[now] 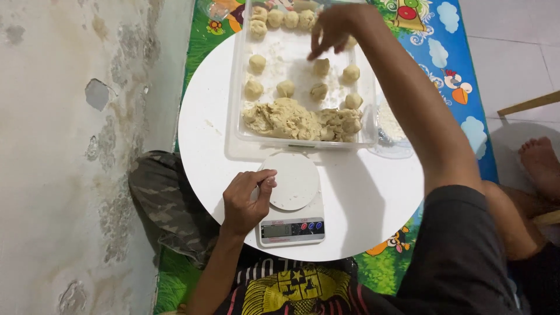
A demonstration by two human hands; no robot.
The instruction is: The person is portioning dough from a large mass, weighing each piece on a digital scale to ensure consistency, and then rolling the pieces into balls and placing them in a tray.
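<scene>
Right grip (332, 29) outstretched; left grip (248, 198) curled.

Hidden or cut off, as we find it:
- Clear plastic tray (238, 87): far end lost past the top edge.
- Dough balls (283, 18) in the back row: some covered by our right hand (333, 26).
- Kitchen scale (291, 224): display too small to read.
- Bare foot (539, 160): its owner out of frame.

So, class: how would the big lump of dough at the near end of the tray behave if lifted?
The dough lump looks soft and ragged, so it would probably sag and stretch. Flour on the tray suggests it is sticky. It likely won't roll, unlike the dough balls.
</scene>
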